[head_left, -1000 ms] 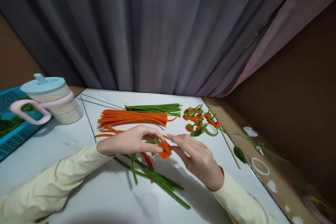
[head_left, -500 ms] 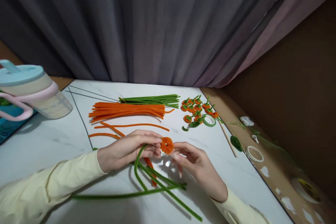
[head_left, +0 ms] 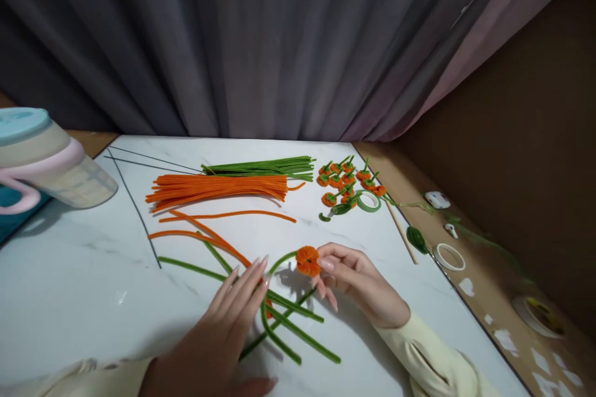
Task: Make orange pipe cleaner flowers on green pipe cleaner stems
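My right hand (head_left: 361, 282) pinches a small round orange pumpkin (head_left: 308, 260) of pipe cleaner between thumb and fingers, just above the table. A green pipe cleaner (head_left: 283, 260) curves up close to its left side; I cannot tell whether they are joined. My left hand (head_left: 228, 316) reaches over the loose green pipe cleaners (head_left: 302, 336), palm down with fingers stretched out, and seems to touch them. Part of these stems is hidden under its fingers. An orange pipe cleaner (head_left: 233, 248) runs in under the same fingertips from the upper left.
Bundles of orange pipe cleaners (head_left: 218, 191) and green pipe cleaners (head_left: 265, 167) lie behind my hands. Several finished little pumpkins (head_left: 336, 181) stand right, beside a roll of green tape (head_left: 369, 201). A tumbler (head_left: 84, 180) stands left; scissors (head_left: 416, 240) and white tape (head_left: 449, 257) lie right.
My left hand has let go of the pumpkin and moved down and left onto the green pipe cleaners, opening flat. The right hand has kept the pumpkin, moving slightly right.
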`<state>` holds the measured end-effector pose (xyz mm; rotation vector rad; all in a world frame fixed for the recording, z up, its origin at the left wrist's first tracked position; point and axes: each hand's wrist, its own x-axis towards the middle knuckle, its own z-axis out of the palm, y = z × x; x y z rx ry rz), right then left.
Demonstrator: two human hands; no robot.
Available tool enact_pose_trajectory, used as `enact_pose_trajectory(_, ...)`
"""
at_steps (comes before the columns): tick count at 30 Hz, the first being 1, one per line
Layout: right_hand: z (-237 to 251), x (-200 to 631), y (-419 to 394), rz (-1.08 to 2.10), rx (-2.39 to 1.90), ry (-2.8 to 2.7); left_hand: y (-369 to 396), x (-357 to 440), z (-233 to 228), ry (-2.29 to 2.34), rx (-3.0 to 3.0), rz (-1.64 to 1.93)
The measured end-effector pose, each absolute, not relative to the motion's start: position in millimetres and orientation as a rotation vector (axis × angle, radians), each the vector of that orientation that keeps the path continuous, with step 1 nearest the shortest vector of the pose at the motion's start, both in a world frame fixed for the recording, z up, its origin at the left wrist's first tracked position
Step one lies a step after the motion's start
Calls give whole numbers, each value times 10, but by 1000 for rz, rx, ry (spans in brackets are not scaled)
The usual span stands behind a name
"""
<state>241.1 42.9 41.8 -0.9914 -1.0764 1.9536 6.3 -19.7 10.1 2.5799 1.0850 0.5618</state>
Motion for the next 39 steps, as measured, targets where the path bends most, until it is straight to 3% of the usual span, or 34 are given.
enact_pose_trajectory(3, 377, 2474, 479, 2001, -940, -1046, -59, -120, -13, 1009, 2750, 215)
enact_pose_trajectory(7, 355, 2506, 486, 1968, -935, -1035, 559, -257, 16, 955, 2777, 76)
enact_pose_trajectory(11, 302, 2459, 444, 1871, -994, -1059, 958, -185, 210, 954, 2665, 326)
enact_pose_trajectory(16, 202, 2355, 387, 1867, -1017, -1105, 697, 166, 402, 844, 2145, 669)
enact_pose_trajectory(31, 137, 2328, 422, 2096, -1075, -938, 496, 361, 44, 791, 2079, 964)
enact_pose_trajectory(39, 118, 2262, 398, 2057, -1108, -880, 464, 360, -19, 863, 2139, 982)
